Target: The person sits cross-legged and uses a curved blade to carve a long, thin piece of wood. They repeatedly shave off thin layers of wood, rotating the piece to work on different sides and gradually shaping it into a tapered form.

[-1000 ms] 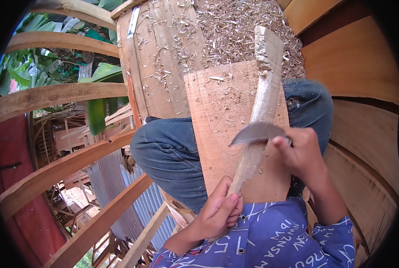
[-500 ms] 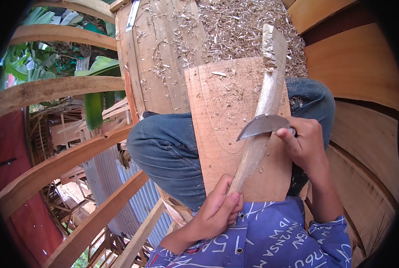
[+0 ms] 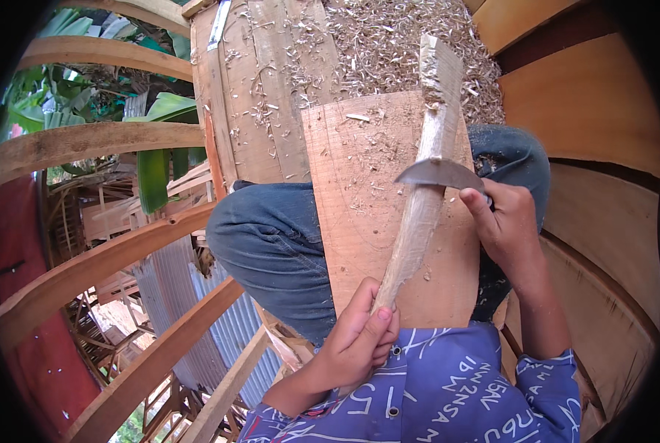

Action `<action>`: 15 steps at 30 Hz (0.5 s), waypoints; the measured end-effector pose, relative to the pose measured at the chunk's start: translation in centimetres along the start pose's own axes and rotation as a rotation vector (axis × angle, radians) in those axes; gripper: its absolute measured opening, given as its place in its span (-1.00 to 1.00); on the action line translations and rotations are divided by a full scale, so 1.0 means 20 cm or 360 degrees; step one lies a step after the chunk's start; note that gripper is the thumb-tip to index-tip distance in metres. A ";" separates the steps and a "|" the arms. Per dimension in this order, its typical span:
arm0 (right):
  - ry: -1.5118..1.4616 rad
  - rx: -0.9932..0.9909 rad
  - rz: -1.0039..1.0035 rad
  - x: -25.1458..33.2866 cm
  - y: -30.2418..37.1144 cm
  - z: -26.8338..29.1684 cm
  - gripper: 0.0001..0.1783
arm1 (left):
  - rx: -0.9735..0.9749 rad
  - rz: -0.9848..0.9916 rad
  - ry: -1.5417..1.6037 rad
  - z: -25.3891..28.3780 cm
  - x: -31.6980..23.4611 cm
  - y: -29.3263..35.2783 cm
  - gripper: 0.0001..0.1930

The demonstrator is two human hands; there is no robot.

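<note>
My left hand [image 3: 361,332] is closed round the near, narrow end of a long wooden piece [image 3: 410,236], which slants up and away to a thicker block-like far end. In my right hand [image 3: 509,229] is a knife [image 3: 442,174] with a curved, dark grey blade; its handle is mostly hidden in my fist. The blade lies across the middle of the wooden piece, touching it. Under both is a flat wooden board [image 3: 345,214], resting across my lap with crumbs and shavings on it.
Curly wood shavings [image 3: 389,44] are heaped on the plank floor [image 3: 278,88] ahead. Curved timber slats [image 3: 108,144] rail the left side, with banana leaves [image 3: 171,111] and corrugated metal sheets [image 3: 179,317] beyond. A board wall [image 3: 588,111] rises at right.
The knife blade has moved farther up along the wooden piece, away from me, and turned more level. The piece's far end has shifted slightly left.
</note>
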State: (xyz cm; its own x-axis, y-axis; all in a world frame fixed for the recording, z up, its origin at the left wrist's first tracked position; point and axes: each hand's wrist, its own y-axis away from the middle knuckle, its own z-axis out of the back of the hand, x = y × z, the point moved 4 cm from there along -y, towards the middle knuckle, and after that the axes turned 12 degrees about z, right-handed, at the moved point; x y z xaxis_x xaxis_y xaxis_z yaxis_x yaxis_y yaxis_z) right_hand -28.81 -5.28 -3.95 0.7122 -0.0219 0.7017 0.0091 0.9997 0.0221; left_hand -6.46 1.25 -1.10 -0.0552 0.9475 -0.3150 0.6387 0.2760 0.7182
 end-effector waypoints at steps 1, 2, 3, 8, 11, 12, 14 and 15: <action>-0.0015 0.0058 0.0208 0.04 0.02 0.00 -0.43 | 0.0033 -0.0005 -0.0011 -0.02 0.00 -0.01 -0.78; -0.0047 0.0122 0.0392 0.09 0.07 -0.03 -0.42 | 0.0054 0.0017 -0.0019 -0.02 0.01 0.01 -0.78; -0.0080 0.0185 0.0576 0.14 0.11 -0.05 -0.42 | 0.0074 0.0040 -0.0028 -0.03 0.01 0.02 -0.78; -0.0384 -0.0202 -0.0171 -0.05 -0.02 0.07 -0.39 | 0.0056 -0.0040 -0.0109 -0.05 -0.02 0.04 -0.79; -0.0434 0.0005 0.0166 0.12 0.07 -0.02 -0.42 | 0.0040 0.0005 -0.0143 -0.03 0.00 0.04 -0.79; -0.0519 0.0148 -0.0023 0.13 0.08 -0.03 -0.44 | 0.0046 0.0009 -0.0149 -0.03 -0.01 0.03 -0.79; -0.0679 0.0142 -0.0067 0.07 0.08 -0.06 -0.45 | 0.0008 -0.0049 -0.0196 -0.02 -0.02 0.02 -0.78; -0.0755 0.0149 -0.0092 0.05 0.08 -0.07 -0.45 | -0.0011 -0.0079 -0.0207 -0.02 -0.02 0.02 -0.78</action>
State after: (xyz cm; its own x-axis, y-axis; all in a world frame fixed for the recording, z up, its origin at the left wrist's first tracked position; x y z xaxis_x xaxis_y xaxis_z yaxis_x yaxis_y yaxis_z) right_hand -27.14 -3.70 -4.27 0.3137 -0.1009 0.9441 -0.0399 0.9921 0.1192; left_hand -6.60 0.96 -0.41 0.0138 0.9038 -0.4278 0.6326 0.3234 0.7037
